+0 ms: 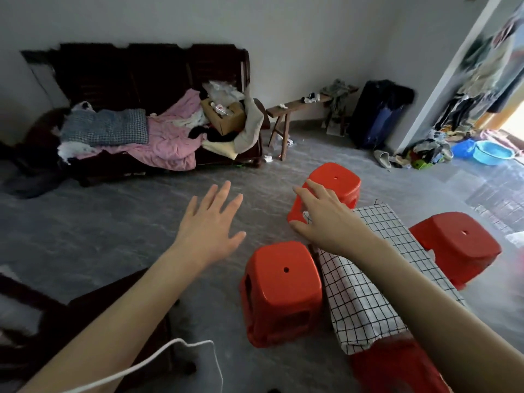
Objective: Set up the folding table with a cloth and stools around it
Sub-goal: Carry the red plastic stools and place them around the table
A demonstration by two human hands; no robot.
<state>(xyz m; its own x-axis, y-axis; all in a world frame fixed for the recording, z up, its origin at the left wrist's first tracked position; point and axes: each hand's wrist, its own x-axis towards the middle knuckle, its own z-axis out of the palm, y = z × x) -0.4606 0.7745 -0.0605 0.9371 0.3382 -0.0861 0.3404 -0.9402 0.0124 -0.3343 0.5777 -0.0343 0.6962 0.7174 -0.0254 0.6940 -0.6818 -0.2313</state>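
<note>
I am reaching my right hand [319,219], fingers spread, over the cloth [377,268] covering the table; my left hand [211,222] is hovering open. Stools [283,290] crowding the cloth risk snagging it.

Glossy plastic stools [283,282], seemingly cotton cloth [365,293]

no readable text, no labels, no brands, no numbers anywhere

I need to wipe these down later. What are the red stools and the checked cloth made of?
The red stools look like moulded plastic: glossy, one-piece, with a hole in each seat. The checked cloth looks like thin woven fabric, matte, draping softly over the table edge.
</note>
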